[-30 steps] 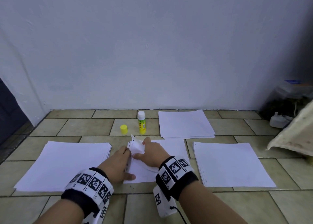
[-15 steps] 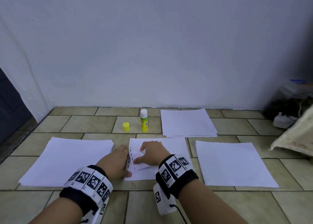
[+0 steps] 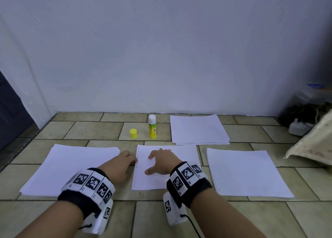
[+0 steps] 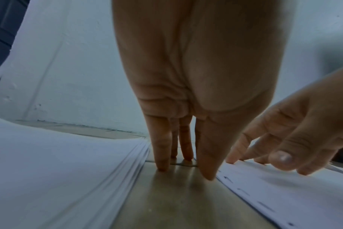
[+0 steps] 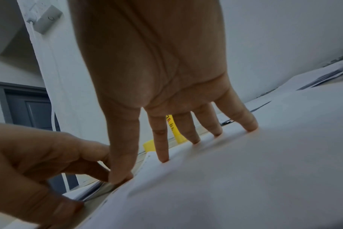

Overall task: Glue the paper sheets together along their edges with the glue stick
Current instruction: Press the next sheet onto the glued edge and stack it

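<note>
Right hand: fingers straight and spread, fingertips pressing flat on the centre sheet; nothing gripped.
Left hand: fingers straight and close together, tips on the bare tile floor between the left stack and the centre sheet; the thumb tip lies at the sheet's left edge; nothing gripped.
Centre sheet: lies flat on the floor; a row of small marks runs along its left edge.
Glue stick: stands upright on the floor beyond the centre sheet, uncapped, white tip up, yellow-green label; well apart from both hands.
Cap: yellow, on the floor just left of the glue stick.
Left stack: white sheets, left of the left hand.
Right stack: white sheets, right of the centre sheet.
Far stack: white sheets, right of the glue stick, near the wall.
Wrist bands: marker-printed bands on both wrists.
</note>
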`<act>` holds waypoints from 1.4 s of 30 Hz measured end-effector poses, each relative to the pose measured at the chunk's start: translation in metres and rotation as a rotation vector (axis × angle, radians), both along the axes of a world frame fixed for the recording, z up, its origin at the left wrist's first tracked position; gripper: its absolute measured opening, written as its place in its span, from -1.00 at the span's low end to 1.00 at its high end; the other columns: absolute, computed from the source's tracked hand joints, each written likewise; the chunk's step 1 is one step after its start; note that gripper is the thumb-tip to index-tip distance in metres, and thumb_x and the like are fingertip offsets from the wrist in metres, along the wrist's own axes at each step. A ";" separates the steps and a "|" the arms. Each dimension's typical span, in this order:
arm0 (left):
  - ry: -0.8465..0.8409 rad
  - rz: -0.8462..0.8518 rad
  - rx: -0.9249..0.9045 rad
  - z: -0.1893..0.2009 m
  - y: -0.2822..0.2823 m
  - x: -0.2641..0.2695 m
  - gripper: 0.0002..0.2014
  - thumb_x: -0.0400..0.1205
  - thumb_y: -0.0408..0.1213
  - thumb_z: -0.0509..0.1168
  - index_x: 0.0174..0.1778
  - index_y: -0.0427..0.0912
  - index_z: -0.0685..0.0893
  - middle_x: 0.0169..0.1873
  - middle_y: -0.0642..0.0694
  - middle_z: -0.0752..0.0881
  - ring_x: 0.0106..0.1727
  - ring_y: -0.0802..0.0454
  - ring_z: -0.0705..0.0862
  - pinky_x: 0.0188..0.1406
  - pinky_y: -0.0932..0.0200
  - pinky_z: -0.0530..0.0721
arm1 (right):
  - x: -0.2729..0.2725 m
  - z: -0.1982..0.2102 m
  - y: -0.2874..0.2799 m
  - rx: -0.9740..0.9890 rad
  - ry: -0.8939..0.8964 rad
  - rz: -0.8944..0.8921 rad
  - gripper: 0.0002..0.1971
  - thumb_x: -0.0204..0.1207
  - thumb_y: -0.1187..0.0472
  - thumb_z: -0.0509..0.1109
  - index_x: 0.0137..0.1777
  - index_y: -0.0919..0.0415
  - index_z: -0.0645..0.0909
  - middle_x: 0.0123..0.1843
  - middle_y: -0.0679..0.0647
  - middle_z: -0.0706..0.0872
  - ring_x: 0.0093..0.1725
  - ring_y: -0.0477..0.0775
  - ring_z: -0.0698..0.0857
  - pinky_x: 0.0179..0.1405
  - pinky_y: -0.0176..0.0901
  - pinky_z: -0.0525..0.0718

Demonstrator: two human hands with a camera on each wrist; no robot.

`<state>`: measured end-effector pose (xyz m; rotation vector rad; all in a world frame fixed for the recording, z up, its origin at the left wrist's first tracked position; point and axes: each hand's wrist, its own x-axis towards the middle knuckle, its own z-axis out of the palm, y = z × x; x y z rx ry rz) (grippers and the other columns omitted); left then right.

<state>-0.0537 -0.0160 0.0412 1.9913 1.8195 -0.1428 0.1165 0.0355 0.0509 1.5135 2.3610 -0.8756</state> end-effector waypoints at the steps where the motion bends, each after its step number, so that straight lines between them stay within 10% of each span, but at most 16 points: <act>1: 0.001 0.001 0.007 -0.001 0.000 0.001 -0.51 0.64 -0.44 0.21 0.50 -0.05 0.37 0.40 -0.01 0.35 0.37 0.08 0.47 0.39 0.27 0.43 | -0.001 -0.002 0.000 -0.004 -0.004 -0.010 -0.34 0.46 -0.10 0.48 0.52 0.03 0.38 0.47 0.15 0.43 0.55 0.29 0.25 0.49 0.32 0.34; 6: 0.045 0.034 -0.002 0.000 -0.002 0.012 -0.41 0.53 -0.07 0.43 0.44 -0.07 0.39 0.33 0.02 0.37 0.28 0.08 0.50 0.30 0.17 0.54 | -0.005 -0.007 -0.002 0.022 -0.049 -0.016 -0.28 0.38 0.02 0.57 0.50 0.02 0.34 0.43 0.14 0.40 0.54 0.33 0.24 0.39 0.36 0.44; 17: 0.186 0.035 0.001 -0.002 0.006 0.023 -0.18 0.45 0.09 0.47 0.53 -0.10 0.24 0.48 -0.01 0.32 0.45 -0.03 0.36 0.37 0.01 0.50 | -0.024 0.001 -0.014 0.079 -0.260 -0.010 -0.31 0.59 0.19 0.36 0.61 0.14 0.07 0.59 0.35 0.15 0.51 0.52 0.26 0.39 0.45 0.40; 23: 0.302 0.004 -0.005 -0.003 0.009 0.026 -0.07 0.41 0.14 0.46 0.61 -0.10 0.18 0.51 -0.01 0.32 0.46 -0.03 0.39 0.35 0.00 0.55 | -0.029 0.001 -0.017 0.124 -0.055 0.191 -0.19 0.55 0.36 0.35 0.68 0.15 -0.05 0.70 0.11 0.04 0.66 0.19 0.06 0.53 0.47 0.11; 30: 0.306 -0.023 -0.022 0.000 0.006 0.026 -0.07 0.47 0.13 0.44 0.64 -0.16 0.13 0.59 0.00 0.19 0.54 -0.03 0.30 0.37 -0.02 0.54 | 0.026 0.003 0.009 0.086 -0.150 0.110 -0.15 0.56 -0.06 0.38 0.70 0.05 -0.06 0.72 -0.04 0.06 0.64 0.12 0.22 0.58 0.47 -0.11; 38: 0.309 -0.034 -0.044 0.003 0.004 0.026 -0.04 0.52 0.12 0.40 0.68 -0.17 0.01 0.64 0.01 0.08 0.58 -0.02 0.23 0.39 -0.01 0.51 | 0.077 -0.002 0.024 0.147 -0.236 -0.147 -0.22 0.51 -0.16 0.38 0.59 0.20 0.18 0.47 0.15 0.50 0.46 0.17 0.48 0.48 0.15 0.40; 42: 0.411 -0.032 -0.086 0.015 0.006 0.035 -0.18 0.45 0.11 0.48 0.55 -0.14 0.31 0.48 -0.03 0.38 0.44 -0.03 0.42 0.29 0.05 0.52 | 0.067 0.003 0.020 0.214 -0.300 -0.101 -0.34 0.46 -0.09 0.47 0.42 0.25 0.36 0.33 0.14 0.59 0.33 0.16 0.57 0.27 0.03 0.58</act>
